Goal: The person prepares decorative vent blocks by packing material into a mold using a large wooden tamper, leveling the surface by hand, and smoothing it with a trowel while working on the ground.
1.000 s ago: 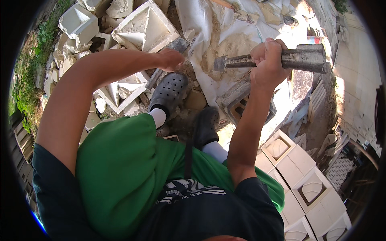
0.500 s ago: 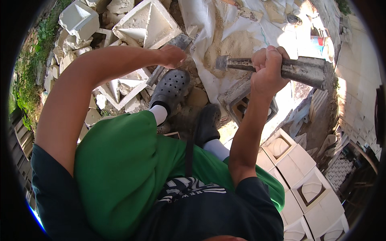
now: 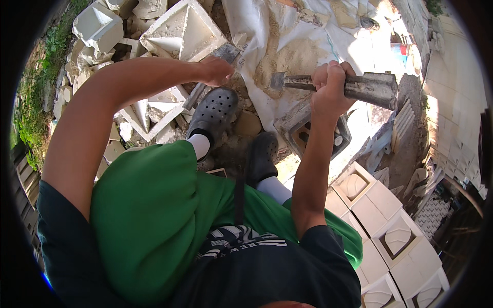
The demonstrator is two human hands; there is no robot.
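In my right hand [image 3: 331, 95], raised on the right, is a long dust-coated grey tool [image 3: 372, 90]. One end is thick and rounded, and a thin shaft runs left to a small square metal tip [image 3: 278, 80]. The fingers wrap round its middle. My left hand [image 3: 216, 71] is closed at a flat grey metal bar [image 3: 226, 53], just beyond my left shoe [image 3: 215, 113]. A narrower grey strip [image 3: 194, 97] shows below that hand; I cannot tell whether the two are one piece. Beside it lies a cream square hollow block [image 3: 197, 38].
Broken cream blocks [image 3: 97, 28] are heaped at the left, beside grass [image 3: 31, 108]. A dusty white sheet [image 3: 251, 31] spreads ahead. A grey open-topped box [image 3: 292, 126] stands near my right shoe [image 3: 263, 156]. Rows of cream blocks [image 3: 375, 203] fill the lower right.
The long tool in my right hand has shifted left and slightly up in view. The surroundings have also drifted slightly left; my left hand keeps its place at the metal bar.
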